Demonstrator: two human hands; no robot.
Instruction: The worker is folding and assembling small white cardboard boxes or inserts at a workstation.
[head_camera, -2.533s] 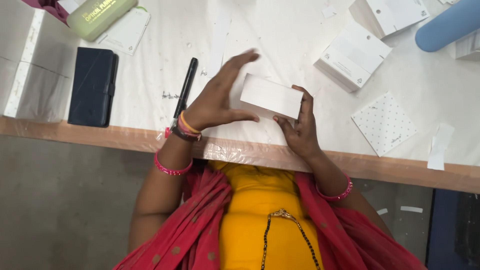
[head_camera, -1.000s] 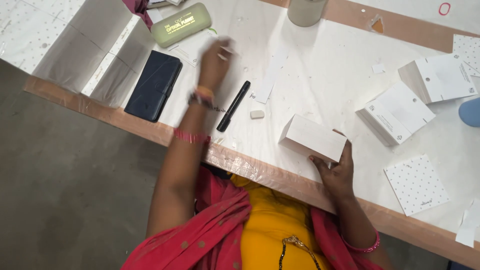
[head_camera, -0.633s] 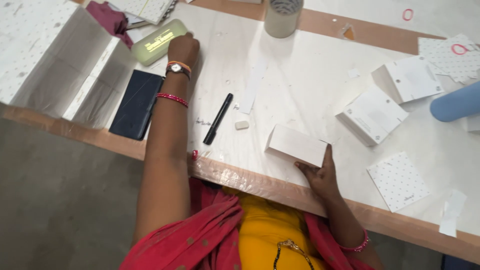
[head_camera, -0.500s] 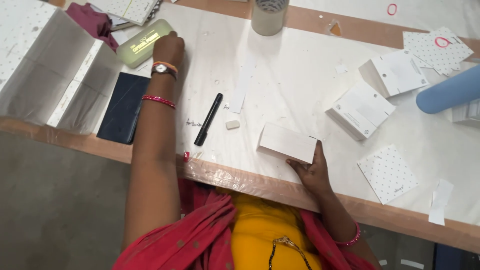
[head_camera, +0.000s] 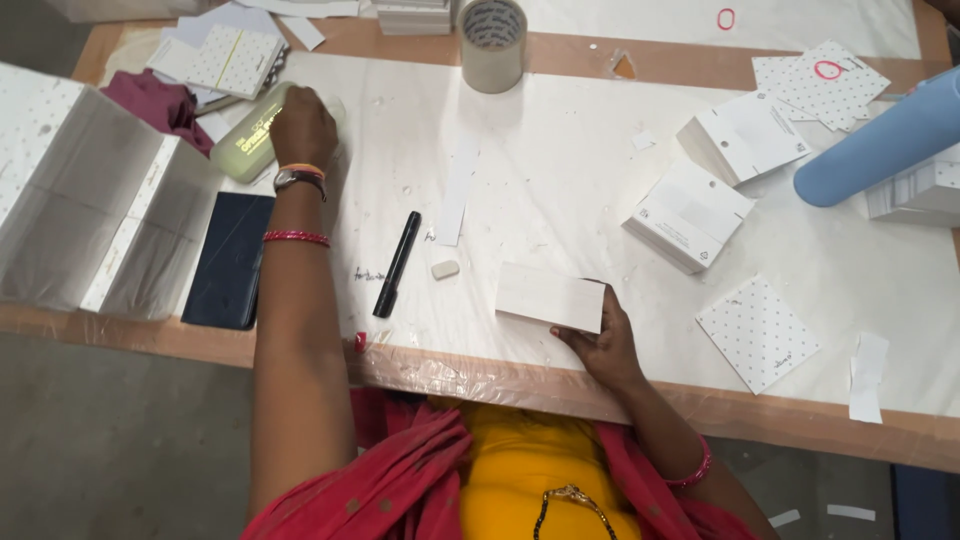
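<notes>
Now the left hand (head_camera: 303, 125) grips the green case (head_camera: 252, 143).

Black marker (head_camera: 397, 263), tape roll (head_camera: 492, 43), blue tube (head_camera: 880, 148), dark phone (head_camera: 229, 260).

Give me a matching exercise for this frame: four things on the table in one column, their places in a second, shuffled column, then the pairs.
1. pale green glue bottle
2. small white cardboard box
3. black marker pen
4. grey roll of tape

A. upright at the table's far edge
B. held by the right hand
C. lying between the two arms
D. under the left hand

Pairs: 1-D, 2-B, 3-C, 4-A
</notes>
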